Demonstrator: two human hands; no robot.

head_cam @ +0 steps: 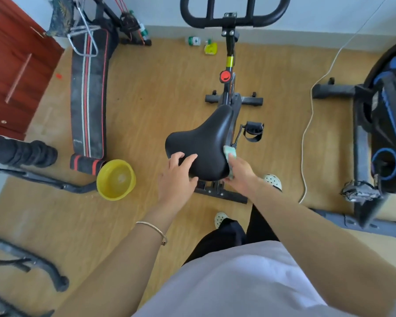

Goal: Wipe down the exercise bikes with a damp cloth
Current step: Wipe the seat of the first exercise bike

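A black exercise bike stands in front of me, its wide black saddle (206, 138) in the middle of the view and its handlebars (233, 17) at the top. My left hand (177, 177) rests on the near left part of the saddle, fingers spread over its rear edge. My right hand (240, 172) holds a pale green cloth (229, 154) against the saddle's right rear side. A second bike (384, 133), black with blue trim, stands at the right.
A yellow basin (116, 179) sits on the wooden floor left of the saddle. A black sit-up bench (88, 97) lies at the left, by a red door (14, 65). A white cable (306, 133) runs across the floor at the right. Small bottles (194, 40) stand by the wall.
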